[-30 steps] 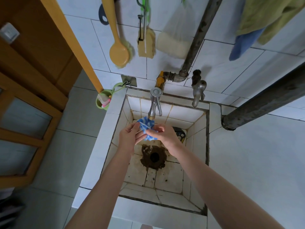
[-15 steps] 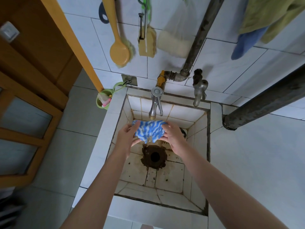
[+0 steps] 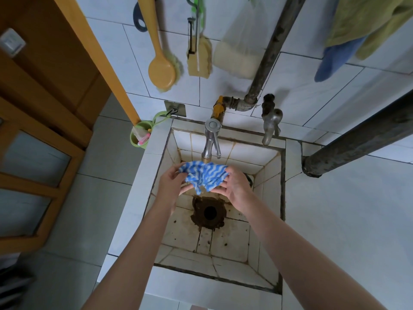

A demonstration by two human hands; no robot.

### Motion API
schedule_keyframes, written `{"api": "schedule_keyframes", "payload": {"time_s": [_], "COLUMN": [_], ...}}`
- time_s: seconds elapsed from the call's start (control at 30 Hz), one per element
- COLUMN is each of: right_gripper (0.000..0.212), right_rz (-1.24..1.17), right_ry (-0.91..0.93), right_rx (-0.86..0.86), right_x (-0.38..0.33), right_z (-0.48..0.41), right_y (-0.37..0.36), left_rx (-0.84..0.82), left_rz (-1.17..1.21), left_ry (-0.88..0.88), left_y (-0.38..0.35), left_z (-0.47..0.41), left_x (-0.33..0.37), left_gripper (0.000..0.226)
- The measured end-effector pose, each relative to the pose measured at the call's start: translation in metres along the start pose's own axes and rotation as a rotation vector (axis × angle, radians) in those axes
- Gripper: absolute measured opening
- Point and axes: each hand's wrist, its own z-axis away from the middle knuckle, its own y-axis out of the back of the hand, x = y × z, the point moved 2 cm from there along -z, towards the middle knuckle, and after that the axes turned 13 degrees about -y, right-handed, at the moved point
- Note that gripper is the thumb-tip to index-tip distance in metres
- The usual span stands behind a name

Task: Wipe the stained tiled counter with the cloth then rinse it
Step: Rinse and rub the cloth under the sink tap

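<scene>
A blue and white striped cloth (image 3: 204, 176) hangs spread out just under the spout of the chrome tap (image 3: 211, 142), above the tiled sink (image 3: 270, 220). My left hand (image 3: 171, 185) pinches its left edge. My right hand (image 3: 235, 186) grips its right edge. Below the cloth lies the dark, rusty drain hole (image 3: 210, 212). The white tiled counter (image 3: 346, 220) stretches to the right of the sink.
A second tap (image 3: 270, 124) and a rusty pipe (image 3: 268, 54) stand at the back wall. Brushes (image 3: 162, 70) and a sponge (image 3: 199, 57) hang above. A dark pipe (image 3: 362, 139) crosses over the counter. A green cup (image 3: 140, 136) hangs left of the sink.
The cloth was bunched in a ball between my hands under the tap. My hands have moved apart and now hold it spread open.
</scene>
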Motion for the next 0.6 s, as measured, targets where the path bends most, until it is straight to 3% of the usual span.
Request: {"api": "schedule_keyframes", "payload": {"time_s": [0.13,0.2,0.33,0.43,0.6], "right_gripper": [0.040,0.048,0.036,0.035,0.016], "right_rz": [0.012,0.039,-0.012,-0.104,0.150], "right_ry": [0.019,0.033,0.100,0.095,0.230], "right_rx": [-0.150,-0.136,0.023,0.043,0.040], "right_x": [0.002,0.003,0.000,-0.002,0.008], "right_z": [0.001,0.000,-0.005,-0.006,-0.002], "right_y": [-0.001,-0.004,-0.008,-0.012,-0.027], "left_rx": [-0.014,-0.015,-0.006,0.013,0.080], "left_rz": [0.003,0.027,0.044,-0.001,0.049], "left_ry": [-0.003,0.001,0.019,0.023,0.045], "left_y": [0.001,0.001,0.000,-0.001,-0.009], "left_z": [0.000,-0.001,0.001,0.001,-0.001], "left_x": [0.000,0.001,0.001,-0.006,-0.010], "left_gripper": [0.032,0.029,0.014,0.017,0.025]}}
